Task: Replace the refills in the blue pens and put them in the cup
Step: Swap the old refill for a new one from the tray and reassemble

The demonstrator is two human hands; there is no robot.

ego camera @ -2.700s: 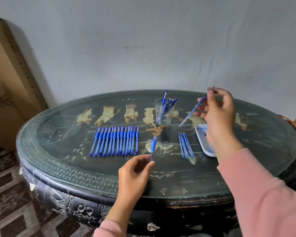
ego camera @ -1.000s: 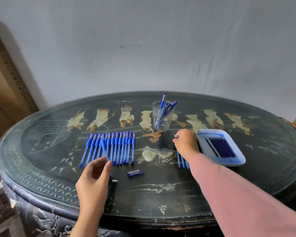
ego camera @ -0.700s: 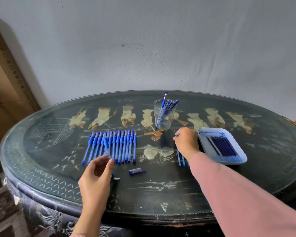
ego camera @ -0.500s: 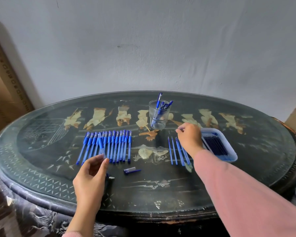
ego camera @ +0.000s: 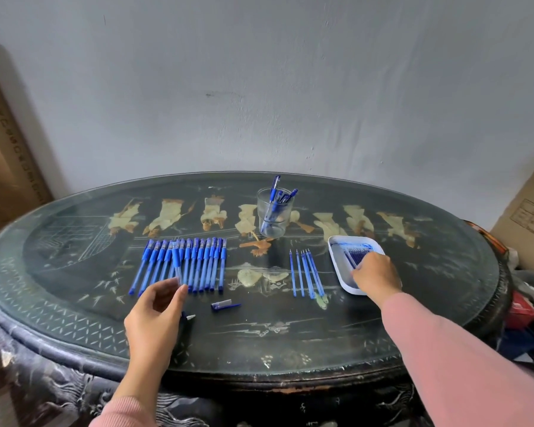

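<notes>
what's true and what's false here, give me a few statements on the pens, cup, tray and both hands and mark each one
1. The cup stands upright with pens in it. True.
2. A loose cap lies on the table, nearer the person than the row of pens. True.
3. The right hand rests on the row of pens. False: it reaches into the tray of refills.
4. The tray sits left of the cup. False: it is to the cup's right.
5. The left hand holds nothing. False: it pinches a pen barrel.
</notes>
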